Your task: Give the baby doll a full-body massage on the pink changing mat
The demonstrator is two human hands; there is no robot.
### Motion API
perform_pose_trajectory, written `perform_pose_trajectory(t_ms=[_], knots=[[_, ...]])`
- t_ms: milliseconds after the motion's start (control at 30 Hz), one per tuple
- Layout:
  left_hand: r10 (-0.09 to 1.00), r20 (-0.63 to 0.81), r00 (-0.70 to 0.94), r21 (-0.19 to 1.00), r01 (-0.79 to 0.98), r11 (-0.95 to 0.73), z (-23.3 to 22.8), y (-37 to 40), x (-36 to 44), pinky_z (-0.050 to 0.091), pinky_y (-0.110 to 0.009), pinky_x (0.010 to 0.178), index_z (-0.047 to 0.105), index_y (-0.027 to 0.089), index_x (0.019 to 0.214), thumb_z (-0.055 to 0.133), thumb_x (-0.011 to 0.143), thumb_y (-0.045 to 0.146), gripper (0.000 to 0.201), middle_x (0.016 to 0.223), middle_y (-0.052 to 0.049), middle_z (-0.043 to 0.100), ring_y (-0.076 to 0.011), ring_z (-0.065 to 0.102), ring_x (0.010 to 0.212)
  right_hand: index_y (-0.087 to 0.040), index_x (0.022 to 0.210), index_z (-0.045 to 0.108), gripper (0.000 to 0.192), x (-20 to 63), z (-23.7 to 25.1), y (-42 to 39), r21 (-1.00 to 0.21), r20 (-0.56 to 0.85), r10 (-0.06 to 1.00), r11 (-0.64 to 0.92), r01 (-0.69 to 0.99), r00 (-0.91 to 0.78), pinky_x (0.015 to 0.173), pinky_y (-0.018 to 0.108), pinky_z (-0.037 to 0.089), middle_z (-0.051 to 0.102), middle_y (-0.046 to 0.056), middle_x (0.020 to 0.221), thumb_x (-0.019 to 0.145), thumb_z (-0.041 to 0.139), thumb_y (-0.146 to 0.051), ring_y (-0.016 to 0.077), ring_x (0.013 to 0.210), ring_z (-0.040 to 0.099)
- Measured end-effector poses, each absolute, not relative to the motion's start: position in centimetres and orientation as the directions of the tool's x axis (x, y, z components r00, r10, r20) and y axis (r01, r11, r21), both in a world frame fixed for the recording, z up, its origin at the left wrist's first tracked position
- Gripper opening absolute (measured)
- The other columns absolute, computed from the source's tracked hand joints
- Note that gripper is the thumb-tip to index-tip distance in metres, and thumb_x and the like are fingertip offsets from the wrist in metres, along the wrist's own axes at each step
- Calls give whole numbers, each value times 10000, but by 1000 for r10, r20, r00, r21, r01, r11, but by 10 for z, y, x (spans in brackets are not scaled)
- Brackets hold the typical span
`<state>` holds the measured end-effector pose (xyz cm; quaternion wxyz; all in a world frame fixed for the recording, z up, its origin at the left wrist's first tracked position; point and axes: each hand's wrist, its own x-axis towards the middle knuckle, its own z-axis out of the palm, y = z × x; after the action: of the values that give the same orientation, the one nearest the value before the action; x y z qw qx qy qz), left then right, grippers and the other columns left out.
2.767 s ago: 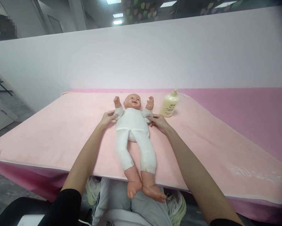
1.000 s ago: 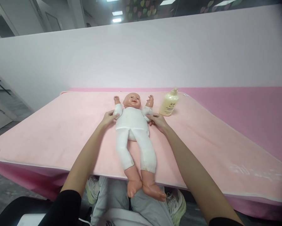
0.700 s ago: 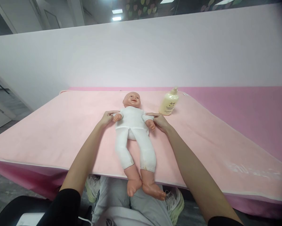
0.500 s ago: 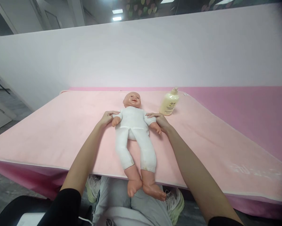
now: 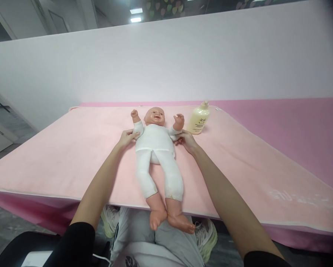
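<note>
A baby doll (image 5: 154, 139) with a white cloth body lies on its back on a pink towel (image 5: 99, 148), its feet hanging over the table's front edge toward my lap. Both doll arms point up beside its head. My left hand (image 5: 126, 138) closes round the doll's upper arm on the left side. On the other side, my right hand (image 5: 188, 141) grips the opposite sleeve near the elbow, with some fingertips tucked under it. Just beyond my right hand stands a pale yellow pump bottle (image 5: 199, 118).
A white partition wall (image 5: 166, 63) rises behind the table. The pink table surface (image 5: 294, 129) shows at the right of the towel. Below the front edge are my legs (image 5: 155, 241) and a dark chair (image 5: 24, 244) at lower left.
The doll's two arms have turned from pointing down at its sides to pointing up beside its head. My hands stay at its arms, with fingers now curled round the sleeves.
</note>
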<state>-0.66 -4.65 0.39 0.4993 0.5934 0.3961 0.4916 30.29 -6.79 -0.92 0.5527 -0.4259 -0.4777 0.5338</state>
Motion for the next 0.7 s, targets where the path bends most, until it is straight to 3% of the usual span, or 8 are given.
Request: perform_pose_trajectory(t_ms=[133,233,333,500,600,700], knots=[[971,186,149,980,43,-194,0,-40,-4,418,-268,600,674,119,740,731,652,531,425,692,-45,633,-137,551,614,-162,775,573,156,299,-5,-70,-988,27,1000,26,-155,0,382,225,432,586,1,556,697,640,-279,94,394,469],[975,195,105,973,103,-206,-5,-35,-3,400,-262,592,660,126,773,686,694,543,425,682,-33,618,-135,533,599,-150,791,576,203,295,-4,-69,-995,5,1000,7,-102,18,378,218,451,608,21,584,773,656,-335,97,402,506],[973,226,45,953,198,-230,-8,-31,-1,398,-275,631,654,130,805,649,736,521,397,699,-38,624,-156,534,624,-136,820,589,280,291,-3,-65,-999,-25,998,-23,-39,57,338,214,432,622,34,593,804,666,-405,100,386,514],[933,347,-94,886,360,-293,-8,-27,6,381,-316,777,646,147,832,630,778,421,280,776,-79,646,-231,556,789,-138,782,568,284,286,-1,-58,-991,-117,979,-126,43,168,241,203,293,576,9,508,832,646,-406,72,278,395],[933,353,-70,888,338,-310,-9,-27,6,376,-319,806,644,153,875,635,774,413,280,825,-83,652,-240,556,827,-138,762,556,274,286,-2,-59,-992,-93,978,-106,62,186,233,200,262,562,5,491,860,613,-388,72,265,382],[952,305,27,932,198,-304,-10,-29,2,397,-297,772,641,145,907,656,744,457,352,846,-62,651,-208,551,808,-126,788,580,294,291,-5,-63,-1000,-25,994,-25,-4,104,287,201,372,603,26,552,827,659,-407,84,323,465]])
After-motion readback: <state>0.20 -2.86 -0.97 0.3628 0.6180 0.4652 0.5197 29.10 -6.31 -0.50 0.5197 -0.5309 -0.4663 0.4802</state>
